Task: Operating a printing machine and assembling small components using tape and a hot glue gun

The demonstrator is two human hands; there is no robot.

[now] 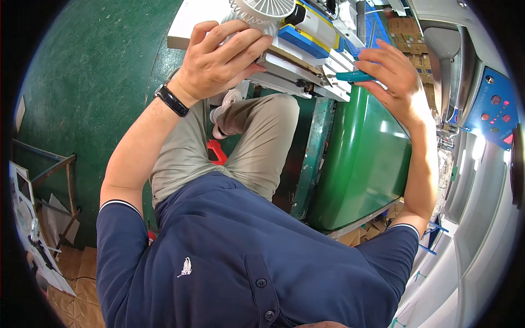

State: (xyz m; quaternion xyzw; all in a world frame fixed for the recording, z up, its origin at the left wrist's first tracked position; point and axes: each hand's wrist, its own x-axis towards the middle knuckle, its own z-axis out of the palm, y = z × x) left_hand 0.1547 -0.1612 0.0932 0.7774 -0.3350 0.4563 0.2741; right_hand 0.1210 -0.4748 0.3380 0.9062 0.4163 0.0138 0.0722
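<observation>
My left hand, fingers curled, is on a white round fan with a slatted grille at the top of the view. Part of the fan lies behind the fingers and beyond the picture's edge. In my right hand is a teal-handled hand tool, pinched between thumb and fingers and pointing left. Its exact kind cannot be made out. Just left of the tool's tip is a light-coloured slotted fixture at the edge of the bench. Beside the fan lies a blue, yellow and white block-shaped thing.
A large green rounded machine cover stands below my right forearm. Farther right is a blue control panel with buttons and lights. Stacked cardboard boxes are at the back right. A metal frame stands on the green floor at left.
</observation>
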